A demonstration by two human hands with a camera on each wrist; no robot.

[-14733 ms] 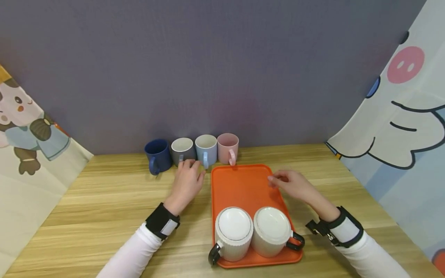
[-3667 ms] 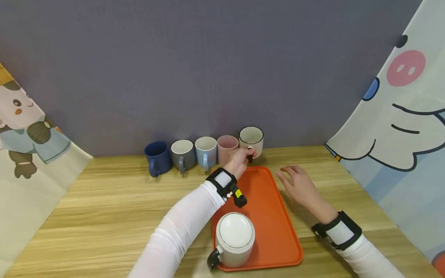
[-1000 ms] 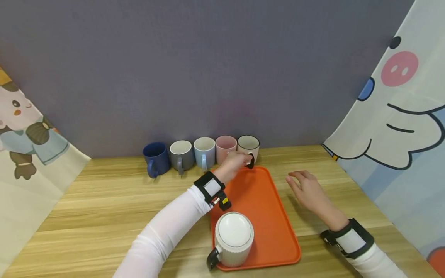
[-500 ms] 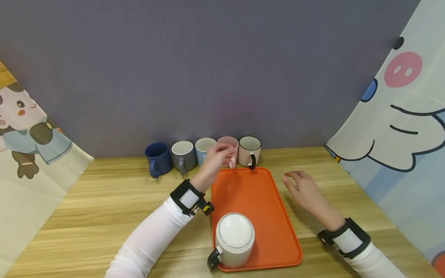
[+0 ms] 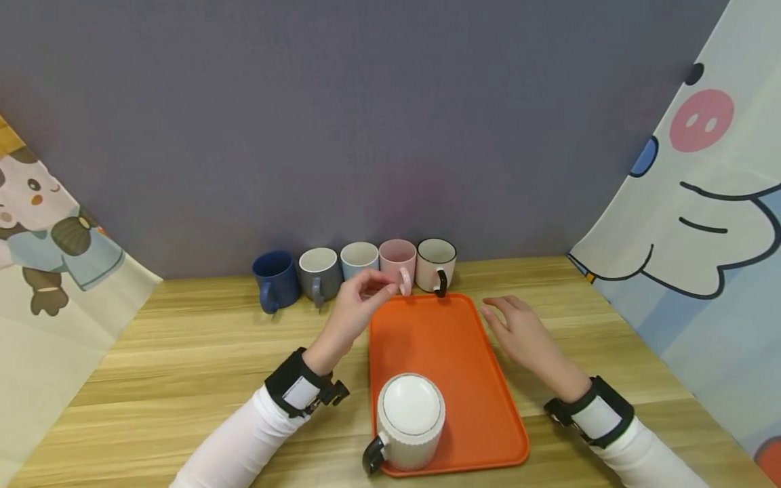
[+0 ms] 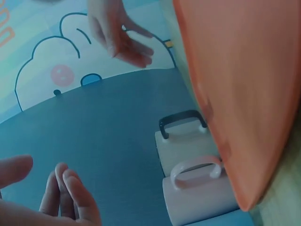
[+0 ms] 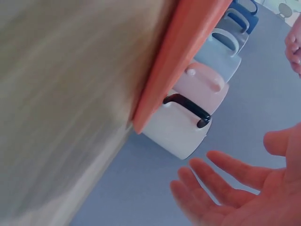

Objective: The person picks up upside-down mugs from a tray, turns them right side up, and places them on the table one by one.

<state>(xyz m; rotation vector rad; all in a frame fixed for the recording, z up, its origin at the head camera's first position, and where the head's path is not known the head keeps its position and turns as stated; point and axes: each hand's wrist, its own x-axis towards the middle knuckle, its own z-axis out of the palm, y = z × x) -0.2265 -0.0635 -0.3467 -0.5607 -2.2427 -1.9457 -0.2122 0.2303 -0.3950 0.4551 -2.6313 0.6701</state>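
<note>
Five is not counted here; several upright mugs line the back of the table: a navy mug (image 5: 277, 279), a grey mug (image 5: 321, 276), a light blue mug (image 5: 358, 257), a pink mug (image 5: 396, 266) and a white mug with a black rim and handle (image 5: 434, 266). My left hand (image 5: 354, 305), holding nothing, hovers before the light blue mug and partly hides it. Past the right edge of the orange tray (image 5: 451, 352), my right hand (image 5: 523, 331) is held with relaxed, parted fingers and nothing in it. On the tray's near left corner an upside-down ribbed white mug (image 5: 410, 420) has its black handle outward.
The wood-grain table (image 5: 183, 366) extends on both sides of the tray. Behind the mugs rises a grey partition (image 5: 390, 135). Cartoon-printed cloths hang at the left (image 5: 61, 224) and right sides.
Since the earlier frames, one of two upside-down white mugs left the tray and now stands upright beside the pink mug. My left hand let go of its handle and drew back left.
</note>
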